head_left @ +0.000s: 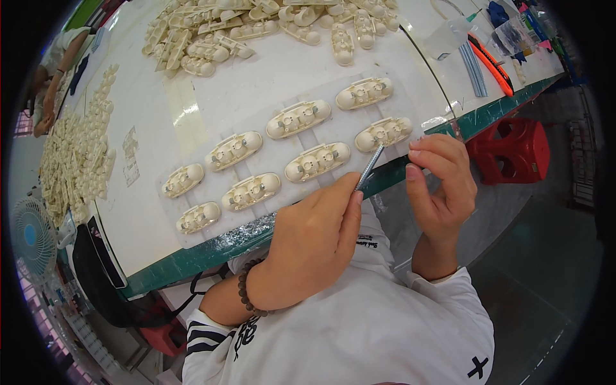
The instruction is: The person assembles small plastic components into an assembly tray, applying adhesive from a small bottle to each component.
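My left hand [314, 240], with a beaded bracelet at its wrist, is closed round a slim silver-grey ridged rod [370, 168]. The rod's upper end points at the nearest-right cream plastic housing [384, 134]; I cannot tell whether they touch. Just right of that housing my right hand [443, 179] is raised with fingers curved. Its thumb and forefinger tips are a little apart, and nothing shows between them. Several oval cream housings, such as one at the front [251, 191], lie in two rows on a translucent sheet [186, 239], with small grey pieces in them.
A heap of cream housings [212, 45] covers the table's far side; smaller cream parts [77, 151] are piled left. An orange-and-black cutter [491, 64] and grey-blue strips [473, 69] lie far right. A red stool [513, 151] stands beyond the green table edge [192, 263]. Another person's arm [54, 90] reaches in far left.
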`<state>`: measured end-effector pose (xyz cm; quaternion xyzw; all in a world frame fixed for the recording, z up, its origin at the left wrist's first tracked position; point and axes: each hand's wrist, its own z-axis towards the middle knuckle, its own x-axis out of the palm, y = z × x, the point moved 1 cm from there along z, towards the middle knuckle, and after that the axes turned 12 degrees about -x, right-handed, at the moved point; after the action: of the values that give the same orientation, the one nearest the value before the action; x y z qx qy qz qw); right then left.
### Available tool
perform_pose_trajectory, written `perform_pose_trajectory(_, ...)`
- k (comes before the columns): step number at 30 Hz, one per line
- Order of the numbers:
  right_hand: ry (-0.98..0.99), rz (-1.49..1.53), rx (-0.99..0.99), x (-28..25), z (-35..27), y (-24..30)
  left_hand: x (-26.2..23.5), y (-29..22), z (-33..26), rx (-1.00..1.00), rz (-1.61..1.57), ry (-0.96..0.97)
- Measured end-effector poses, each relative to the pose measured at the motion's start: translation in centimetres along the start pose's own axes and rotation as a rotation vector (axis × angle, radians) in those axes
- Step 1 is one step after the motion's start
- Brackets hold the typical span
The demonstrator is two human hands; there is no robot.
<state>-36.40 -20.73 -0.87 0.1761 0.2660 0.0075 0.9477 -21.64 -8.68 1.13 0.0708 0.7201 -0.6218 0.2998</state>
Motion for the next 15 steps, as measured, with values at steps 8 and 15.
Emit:
perform_pose_trajectory(8, 0.068, -0.016, -0.037, 0.9, 0.6, -0.1, -0.1, 0.3, 0.0, -0.024, -0.001, -0.07)
perform_pose_trajectory(15, 0.035, 0.014, -0.031, 1.1, 1.0, -0.2, -0.6, -0.5, 0.4, 0.009, -0.051, -0.102)
